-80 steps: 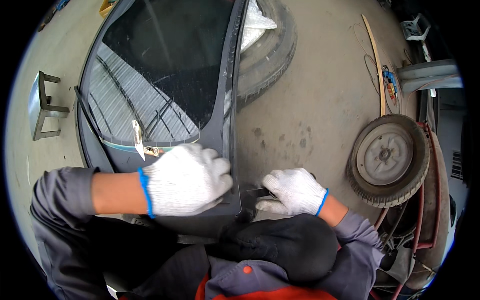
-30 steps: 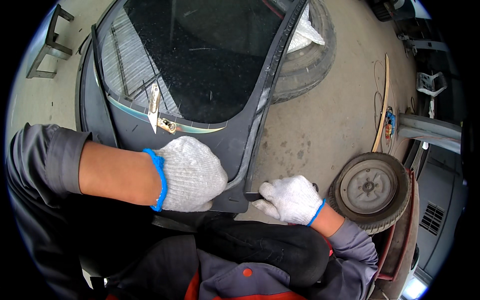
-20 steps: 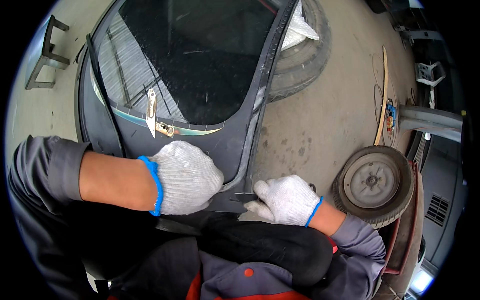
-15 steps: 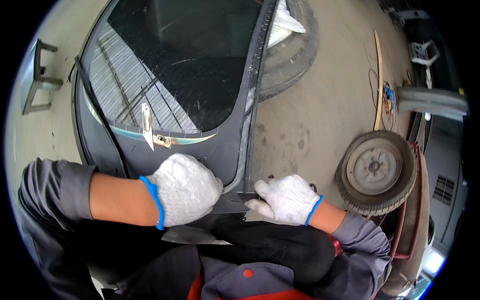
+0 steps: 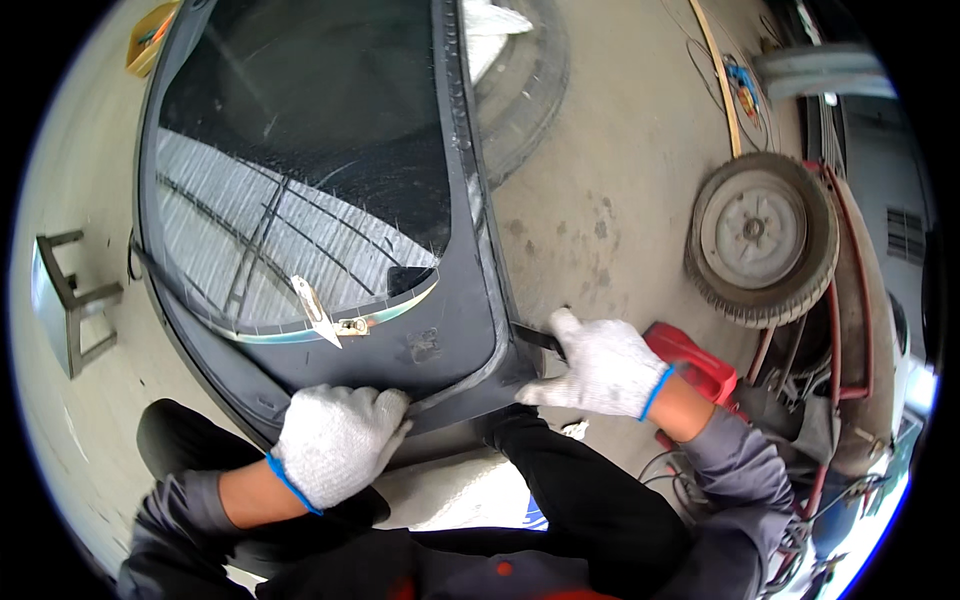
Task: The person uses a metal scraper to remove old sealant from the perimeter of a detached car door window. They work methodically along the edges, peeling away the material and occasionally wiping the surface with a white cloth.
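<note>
- The dark grey panel (image 5: 465, 342) lies in front of the person, its narrower lower edge toward the body and its far end running out of the view at the top
- A large glossy window (image 5: 310, 150) fills most of it, nearly black in the upper part, with fine scratches across the glass
- In the lower part of the window, a pale ribbed reflection crossed by dark lines shows
- Along the window's bottom edge curves a thin shimmering band (image 5: 412, 304), blue-green turning yellowish toward the right
- Across that band sits a pale pointed piece (image 5: 315, 311), tilted, with a small brass-coloured fitting (image 5: 352, 327) just beside it
- Below them the surface is matt, with a darker squarish patch (image 5: 424, 346)
- A lighter grey bead (image 5: 460, 382) follows the right side and bends around the lower right corner
- The left hand (image 5: 340, 445), in a white knit glove with a blue cuff, rests at the lower edge, fingers curled; whether it pinches anything, I cannot tell
- The right hand (image 5: 603, 368), gloved alike, is closed about a dark flat tool (image 5: 537, 338) at the right edge, thumb and forefinger tips apart
</note>
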Demonstrator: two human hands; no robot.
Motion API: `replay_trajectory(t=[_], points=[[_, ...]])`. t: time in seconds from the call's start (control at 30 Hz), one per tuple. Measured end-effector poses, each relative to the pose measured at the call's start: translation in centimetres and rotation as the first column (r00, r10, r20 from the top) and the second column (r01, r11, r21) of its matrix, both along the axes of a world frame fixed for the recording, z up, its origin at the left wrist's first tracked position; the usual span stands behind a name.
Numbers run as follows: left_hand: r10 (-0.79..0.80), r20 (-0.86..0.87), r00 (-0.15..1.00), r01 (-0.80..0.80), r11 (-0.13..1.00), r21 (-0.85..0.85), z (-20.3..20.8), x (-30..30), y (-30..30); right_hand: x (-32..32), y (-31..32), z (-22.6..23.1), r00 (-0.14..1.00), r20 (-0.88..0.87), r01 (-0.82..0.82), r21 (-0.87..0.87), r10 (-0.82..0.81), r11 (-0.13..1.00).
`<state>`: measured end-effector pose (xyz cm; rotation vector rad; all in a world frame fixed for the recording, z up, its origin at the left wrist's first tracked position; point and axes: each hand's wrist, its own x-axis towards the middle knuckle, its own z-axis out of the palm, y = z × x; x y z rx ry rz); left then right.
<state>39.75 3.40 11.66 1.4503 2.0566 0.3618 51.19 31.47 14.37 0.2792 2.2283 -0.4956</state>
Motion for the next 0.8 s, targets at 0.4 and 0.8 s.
replay_trajectory(t=[0.4,0.8], points=[[0.162,0.173,0.971,-0.171,0.985,0.036,-0.1,-1.9,2.0,6.3,-3.8,-3.2,0.801,-0.553,0.268,-0.011,-0.229,0.963],[0.138,0.381,0.914,-0.204,0.969,0.137,-0.2,-2.9,3.2,7.5,-9.7,0.1,0.959,-0.273,0.143,0.232,-0.077,0.962]])
